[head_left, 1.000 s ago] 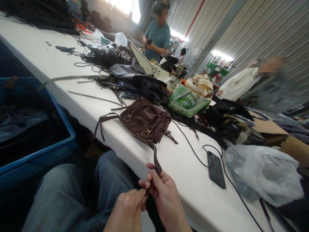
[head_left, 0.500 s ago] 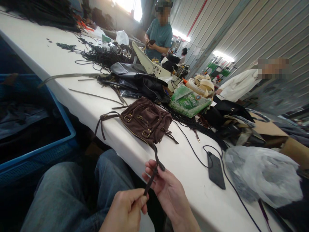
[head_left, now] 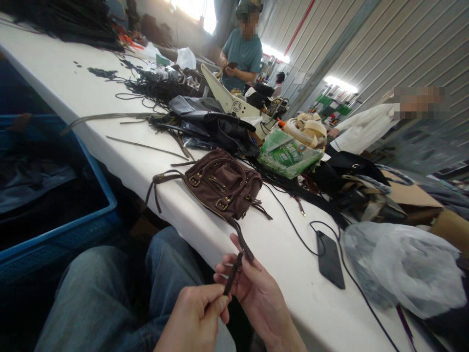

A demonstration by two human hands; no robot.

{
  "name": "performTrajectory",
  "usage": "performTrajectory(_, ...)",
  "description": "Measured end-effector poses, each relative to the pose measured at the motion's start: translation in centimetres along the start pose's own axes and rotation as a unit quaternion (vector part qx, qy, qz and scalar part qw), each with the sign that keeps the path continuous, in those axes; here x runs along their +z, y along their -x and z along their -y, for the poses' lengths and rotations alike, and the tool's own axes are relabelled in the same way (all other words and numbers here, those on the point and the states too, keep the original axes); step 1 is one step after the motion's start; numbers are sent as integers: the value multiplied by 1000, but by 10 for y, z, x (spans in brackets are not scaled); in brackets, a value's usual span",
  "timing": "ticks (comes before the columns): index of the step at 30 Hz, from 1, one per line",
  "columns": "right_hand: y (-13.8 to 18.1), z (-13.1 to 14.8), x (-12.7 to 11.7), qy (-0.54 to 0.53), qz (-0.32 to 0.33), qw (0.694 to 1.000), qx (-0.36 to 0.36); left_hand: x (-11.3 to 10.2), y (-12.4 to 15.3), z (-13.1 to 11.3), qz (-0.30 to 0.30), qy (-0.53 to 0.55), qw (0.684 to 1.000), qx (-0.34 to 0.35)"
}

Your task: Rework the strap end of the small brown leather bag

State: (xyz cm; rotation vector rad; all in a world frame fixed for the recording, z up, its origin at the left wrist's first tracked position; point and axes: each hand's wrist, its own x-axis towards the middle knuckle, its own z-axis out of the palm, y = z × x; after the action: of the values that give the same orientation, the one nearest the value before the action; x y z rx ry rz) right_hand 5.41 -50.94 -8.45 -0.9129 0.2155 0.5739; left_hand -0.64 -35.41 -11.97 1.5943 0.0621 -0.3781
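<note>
White and long, the work table [head_left: 91, 105] runs from the far left to the near right, its near edge crossing above the person's jeans-clad knees. At that near edge lies a brown suede handbag [head_left: 222, 185], one strap [head_left: 240, 239] hanging off the edge into the lap. The left hand [head_left: 194, 320] is closed, pinching the strap's lower end between thumb and forefinger. The right hand [head_left: 256, 293] is half open, fingers curled loosely about the strap higher up. Just right of the hands a black phone [head_left: 330, 252] lies flat with its cable looping beside it, near a grey plastic bag [head_left: 406, 266]. Bare tabletop shows between bag and phone along the edge. A blue crate [head_left: 91, 225] stands below the edge at left.
</note>
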Motion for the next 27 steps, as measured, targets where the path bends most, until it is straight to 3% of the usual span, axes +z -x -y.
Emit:
performTrajectory(4, 8, -8, 5, 37, -21, 999, 6, 4, 4, 10, -40, -80, 993, 78)
performTrajectory(13, -3, -14, 6, -43, -105, 993, 21, 19, 6, 41, -85, -167, 955, 231)
performTrajectory(18, -6, -10, 4, -45, -114, 992, 29, 19, 10, 45, -63, -172, 959, 215)
performTrajectory(22, -2, -10, 2, -37, -80, 996, 18, 17, 12, 37, -60, -146, 972, 173)
performTrajectory(27, 8, -14, 7, -9, -55, 998, -4, 15, 11, 27, -56, -154, 972, 171)
